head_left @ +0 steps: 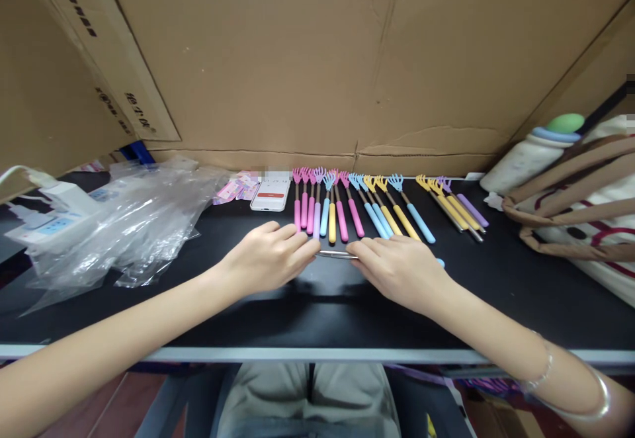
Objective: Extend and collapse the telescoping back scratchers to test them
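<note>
Both my hands grip one back scratcher level above the front part of the black table. Its bare metal rod (336, 254) shows between my fists, and a light blue end (440, 262) peeks out beyond the right one. My left hand (272, 256) is closed around the left part, hiding that end. Fingers wrapped, my right hand (401, 269) covers the other part. Just behind them lies a row of back scratchers with pink (353, 218), blue (421, 223) and yellow (332, 223) handles. Farther right rest several more with metal ends and yellow handles (452, 212).
Clear plastic bags (133, 226) pile up at the left beside a white power strip (59, 223). A phone (270, 193) and pink cards (235, 188) lie at the back. On the right stand a bottle (526, 160) and a bag (585, 206). Cardboard (278, 61) walls the table.
</note>
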The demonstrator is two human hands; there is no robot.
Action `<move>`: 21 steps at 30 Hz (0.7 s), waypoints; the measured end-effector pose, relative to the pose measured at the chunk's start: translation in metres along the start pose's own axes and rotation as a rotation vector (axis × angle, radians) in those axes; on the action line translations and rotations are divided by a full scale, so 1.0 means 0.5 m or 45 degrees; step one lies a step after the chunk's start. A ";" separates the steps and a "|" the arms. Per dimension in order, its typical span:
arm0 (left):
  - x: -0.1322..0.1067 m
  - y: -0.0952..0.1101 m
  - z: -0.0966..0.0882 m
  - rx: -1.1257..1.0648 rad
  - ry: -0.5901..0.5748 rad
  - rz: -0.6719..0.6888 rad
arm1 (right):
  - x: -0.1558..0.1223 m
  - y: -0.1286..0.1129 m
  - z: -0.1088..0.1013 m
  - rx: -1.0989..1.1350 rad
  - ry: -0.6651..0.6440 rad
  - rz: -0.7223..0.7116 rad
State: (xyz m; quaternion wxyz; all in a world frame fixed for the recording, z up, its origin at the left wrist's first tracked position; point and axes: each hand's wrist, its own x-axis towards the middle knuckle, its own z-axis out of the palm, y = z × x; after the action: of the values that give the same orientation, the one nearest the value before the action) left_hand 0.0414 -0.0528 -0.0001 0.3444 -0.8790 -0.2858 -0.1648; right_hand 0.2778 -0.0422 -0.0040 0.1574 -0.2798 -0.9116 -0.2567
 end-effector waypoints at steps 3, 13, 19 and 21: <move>-0.036 -0.040 -0.001 0.065 -0.055 -0.011 | -0.029 0.046 -0.001 -0.076 0.015 -0.010; -0.196 -0.172 -0.038 0.418 -0.245 -0.040 | -0.190 0.236 -0.012 -0.340 -0.091 0.053; -0.243 -0.220 -0.057 0.550 -0.272 -0.110 | -0.280 0.317 -0.008 -0.450 -0.207 0.258; -0.257 -0.231 -0.062 0.459 -0.246 -0.188 | -0.307 0.338 -0.007 -0.475 -0.250 0.331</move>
State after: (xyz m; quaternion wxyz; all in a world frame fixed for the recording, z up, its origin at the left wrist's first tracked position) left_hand -0.1329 -0.0551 0.0183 0.4540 -0.7916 -0.4058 -0.0509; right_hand 0.4999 0.0104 -0.0030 0.0454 -0.4426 -0.8156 -0.3698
